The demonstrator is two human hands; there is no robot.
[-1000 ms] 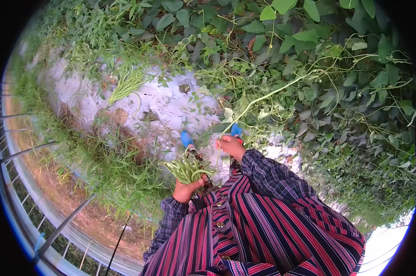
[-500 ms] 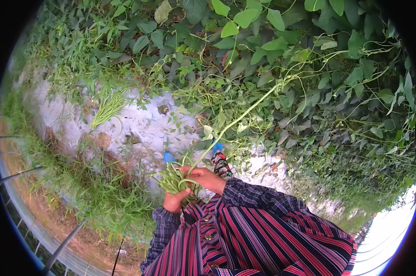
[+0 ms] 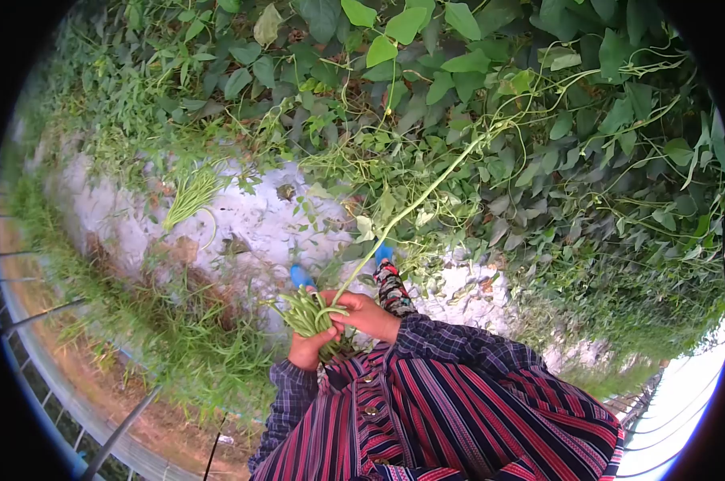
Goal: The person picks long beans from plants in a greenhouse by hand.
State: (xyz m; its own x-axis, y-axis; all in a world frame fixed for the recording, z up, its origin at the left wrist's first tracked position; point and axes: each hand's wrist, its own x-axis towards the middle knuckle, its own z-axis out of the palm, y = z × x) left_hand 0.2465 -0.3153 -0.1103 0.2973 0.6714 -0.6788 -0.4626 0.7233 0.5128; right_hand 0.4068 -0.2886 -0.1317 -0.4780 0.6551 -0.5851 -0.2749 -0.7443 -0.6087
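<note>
My left hand (image 3: 308, 350) is wrapped around a bundle of long green beans (image 3: 301, 311), held in front of my waist. The bean tips fan out to the left above the thumb. On the bundle's right side my right hand (image 3: 367, 316) is closed, its fingers pinching a pale green vine stem (image 3: 430, 191). This stem runs taut up and to the right into the leaves, and a bent piece at its lower end lies across the beans. Both hands meet at the bundle, and the palms are hidden.
Another bunch of long beans (image 3: 191, 199) lies on the pale ground cover (image 3: 262, 212) to the left. Dense leafy vines (image 3: 555, 152) fill the top and right. Tall grass (image 3: 186, 345) borders the lower left, beside a metal frame (image 3: 122, 429). My blue shoes (image 3: 301, 276) stand below the vines.
My right fingers have moved down and closer to my left thumb, with the stem's bent end now across the beans. The whole view has shifted slightly.
</note>
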